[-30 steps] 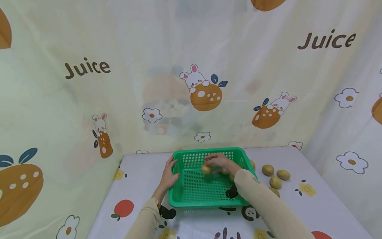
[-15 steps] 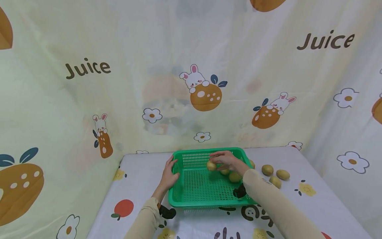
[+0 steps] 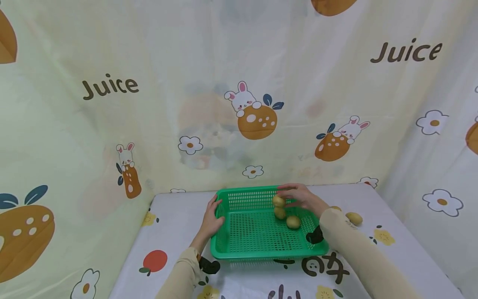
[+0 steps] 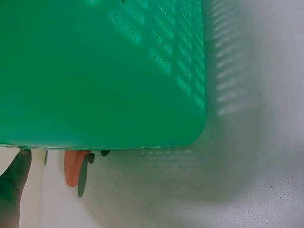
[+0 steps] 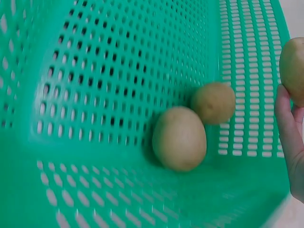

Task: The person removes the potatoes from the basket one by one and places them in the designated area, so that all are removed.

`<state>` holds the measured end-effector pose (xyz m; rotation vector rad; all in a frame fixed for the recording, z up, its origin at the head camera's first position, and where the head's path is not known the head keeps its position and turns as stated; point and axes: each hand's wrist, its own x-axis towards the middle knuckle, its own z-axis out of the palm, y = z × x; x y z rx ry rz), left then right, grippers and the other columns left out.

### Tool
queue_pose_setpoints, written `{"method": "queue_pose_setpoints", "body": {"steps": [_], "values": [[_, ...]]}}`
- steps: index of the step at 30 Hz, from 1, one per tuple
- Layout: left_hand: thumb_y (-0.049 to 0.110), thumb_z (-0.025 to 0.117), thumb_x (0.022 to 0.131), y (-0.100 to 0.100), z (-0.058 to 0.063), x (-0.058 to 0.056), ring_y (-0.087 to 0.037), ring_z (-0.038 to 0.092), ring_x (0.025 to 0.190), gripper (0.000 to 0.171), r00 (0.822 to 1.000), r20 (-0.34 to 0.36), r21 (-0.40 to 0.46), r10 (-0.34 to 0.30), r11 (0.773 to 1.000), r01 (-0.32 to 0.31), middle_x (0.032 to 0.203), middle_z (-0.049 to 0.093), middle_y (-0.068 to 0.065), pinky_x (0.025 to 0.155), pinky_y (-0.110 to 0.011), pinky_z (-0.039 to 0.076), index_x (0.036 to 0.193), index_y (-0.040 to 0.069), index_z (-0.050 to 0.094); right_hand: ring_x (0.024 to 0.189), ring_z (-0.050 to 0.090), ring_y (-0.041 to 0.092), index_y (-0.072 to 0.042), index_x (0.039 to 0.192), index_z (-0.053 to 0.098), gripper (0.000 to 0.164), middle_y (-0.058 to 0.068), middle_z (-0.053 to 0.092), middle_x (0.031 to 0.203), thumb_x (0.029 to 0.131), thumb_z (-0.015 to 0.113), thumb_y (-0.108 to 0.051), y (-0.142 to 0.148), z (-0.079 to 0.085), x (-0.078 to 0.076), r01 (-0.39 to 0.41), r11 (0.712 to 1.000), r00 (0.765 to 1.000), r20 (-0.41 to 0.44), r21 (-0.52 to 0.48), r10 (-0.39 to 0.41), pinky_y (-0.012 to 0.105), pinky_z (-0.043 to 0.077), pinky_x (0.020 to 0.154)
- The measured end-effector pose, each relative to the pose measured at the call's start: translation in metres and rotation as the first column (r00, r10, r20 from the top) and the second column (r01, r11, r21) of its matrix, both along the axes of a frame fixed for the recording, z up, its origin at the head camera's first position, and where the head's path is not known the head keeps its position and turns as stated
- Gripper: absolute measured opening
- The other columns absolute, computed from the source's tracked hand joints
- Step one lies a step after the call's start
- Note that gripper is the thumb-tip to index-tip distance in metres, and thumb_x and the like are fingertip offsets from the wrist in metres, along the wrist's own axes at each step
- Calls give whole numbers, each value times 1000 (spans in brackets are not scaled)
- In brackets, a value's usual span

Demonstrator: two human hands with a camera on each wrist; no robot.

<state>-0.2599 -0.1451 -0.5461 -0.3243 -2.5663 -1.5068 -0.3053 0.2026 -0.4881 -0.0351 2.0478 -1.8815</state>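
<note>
A green perforated plastic basket (image 3: 246, 257) stands on the table. My left hand (image 3: 210, 224) grips its left rim, the thumb on the inner side; in the left wrist view only one digit (image 4: 16, 175) shows beside the basket wall (image 4: 95, 90). Over the basket's back right part, my right hand (image 3: 303, 198) holds a potato (image 3: 278, 201) in its fingers. Below it, one potato (image 3: 279, 213) lies in the basket, with another potato (image 3: 293, 222) nearer the front. The right wrist view shows these two lying close together, the held potato (image 5: 292, 71) at the right edge.
To the right of the basket a potato (image 3: 354, 219) lies on the patterned tablecloth (image 3: 179, 232), and another potato (image 3: 336, 208) is partly hidden behind the right sleeve (image 3: 358, 249). A printed curtain (image 3: 209, 104) hangs behind the table.
My right hand has moved right and slightly up with the potato, uncovering two potatoes in the basket. Its sleeve now hides several table potatoes. The left hand has stayed on the rim.
</note>
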Motion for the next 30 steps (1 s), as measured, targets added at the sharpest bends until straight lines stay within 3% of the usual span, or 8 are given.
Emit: {"method": "queue_pose_setpoints", "body": {"steps": [4, 13, 22, 30], "values": [[-4, 58, 73, 1, 1, 1, -42, 23, 145, 71, 1000, 7, -7, -2, 1000, 2, 159, 24, -19, 109, -62, 27, 142, -6, 45, 105, 64, 20, 4, 142, 47, 55, 13, 64, 128, 93, 66, -14, 18, 3, 2, 9, 1000, 1000, 1, -4, -9, 57, 46, 96], [-4, 57, 73, 0, 0, 0, -42, 22, 145, 71, 1000, 14, -28, 4, 1000, -3, 160, 23, -17, 108, -63, 28, 143, -5, 44, 101, 63, 13, 4, 143, 46, 52, -2, 71, 112, 96, 62, -14, 61, 11, 12, 76, 997, 997, 1, -18, -76, 50, 50, 94], [-6, 58, 75, 1, -1, 2, -41, 21, 145, 70, 1000, 15, -17, -6, 1000, 6, 160, 22, -17, 110, -62, 26, 143, -5, 43, 93, 65, 10, -7, 129, 60, 35, -8, 72, 102, 96, 64, -15, 104, 17, 27, 164, 986, 986, 47, -35, -163, 53, 47, 97], [-5, 57, 74, 1, 0, 1, -42, 20, 145, 71, 1000, 16, -12, -8, 1000, 8, 160, 22, -18, 109, -63, 27, 143, -6, 43, 91, 63, 7, -15, 118, 67, 23, -12, 72, 98, 95, 65, -19, 141, 10, 39, 190, 982, 980, 57, 20, -191, 57, 44, 99]]}}
